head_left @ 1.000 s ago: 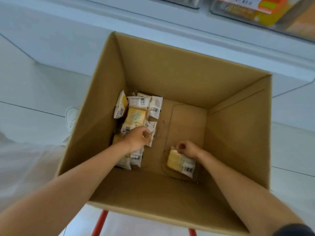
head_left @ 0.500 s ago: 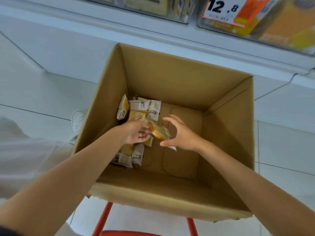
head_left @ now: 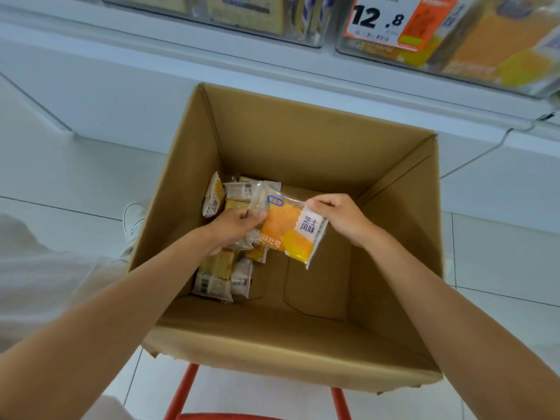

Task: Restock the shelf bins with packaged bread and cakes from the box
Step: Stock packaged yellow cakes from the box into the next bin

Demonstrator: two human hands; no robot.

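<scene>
Right hand (head_left: 336, 216) pinches the orange toast packet (head_left: 288, 234) at its corner, left hand (head_left: 236, 225) grips the opposite edge, probably steadying it to lift clear of the cardboard box (head_left: 303, 353).

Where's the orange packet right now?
Head view: the orange packet is held up inside the cardboard box, near its middle, the right hand pinching its top right corner and the left hand gripping its left edge, right of the packet pile.
</scene>
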